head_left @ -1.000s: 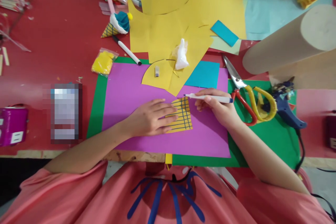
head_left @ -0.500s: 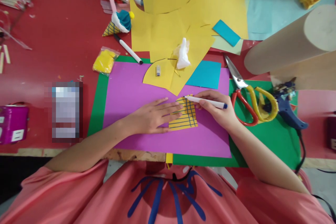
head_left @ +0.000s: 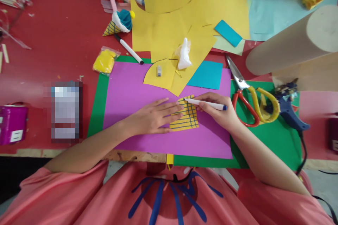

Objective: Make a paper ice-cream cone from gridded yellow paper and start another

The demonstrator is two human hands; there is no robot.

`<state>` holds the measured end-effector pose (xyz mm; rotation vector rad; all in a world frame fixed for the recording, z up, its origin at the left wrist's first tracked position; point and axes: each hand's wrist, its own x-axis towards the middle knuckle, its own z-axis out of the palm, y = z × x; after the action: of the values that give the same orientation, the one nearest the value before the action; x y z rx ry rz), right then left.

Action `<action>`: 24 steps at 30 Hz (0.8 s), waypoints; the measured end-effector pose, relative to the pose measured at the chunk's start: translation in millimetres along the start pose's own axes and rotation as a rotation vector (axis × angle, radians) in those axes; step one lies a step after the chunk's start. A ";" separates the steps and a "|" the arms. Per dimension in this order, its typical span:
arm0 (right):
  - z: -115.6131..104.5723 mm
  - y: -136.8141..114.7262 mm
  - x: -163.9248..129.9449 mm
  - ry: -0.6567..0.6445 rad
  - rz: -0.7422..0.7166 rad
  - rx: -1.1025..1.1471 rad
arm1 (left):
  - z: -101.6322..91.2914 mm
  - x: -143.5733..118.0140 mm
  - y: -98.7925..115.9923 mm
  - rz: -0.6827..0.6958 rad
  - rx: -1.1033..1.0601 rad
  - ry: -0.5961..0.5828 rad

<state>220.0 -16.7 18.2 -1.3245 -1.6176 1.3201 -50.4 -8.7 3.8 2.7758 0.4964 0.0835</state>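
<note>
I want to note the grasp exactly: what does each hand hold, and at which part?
The right hand holds a white marker around the middle of its barrel. The left hand holds nothing; it presses flat on the yellow lined paper.

Left hand (head_left: pixel 151 116) flat — right hand (head_left: pixel 220 112) (pinching).

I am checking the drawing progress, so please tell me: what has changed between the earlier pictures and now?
The right hand brought the marker down and left, from above the purple sheet onto the top of the yellow lined paper. That paper turned slightly and shifted right. The left hand stays flat on it, and the marker stays gripped. Scissors and glue gun did not move.
</note>
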 end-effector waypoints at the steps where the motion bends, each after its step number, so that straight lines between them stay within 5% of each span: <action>1: -0.5 -0.4 0.0 -0.009 -0.006 -0.002 | -0.4 0.0 0.0 -0.002 0.010 0.015; 24: -4.0 -3.3 -0.8 -0.125 0.058 -0.003 | -3.7 1.4 1.2 -0.043 0.051 0.088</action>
<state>222.9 -16.3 22.6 -1.3230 -1.6760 1.4620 -49.1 -8.2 7.7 2.8191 0.5878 0.1862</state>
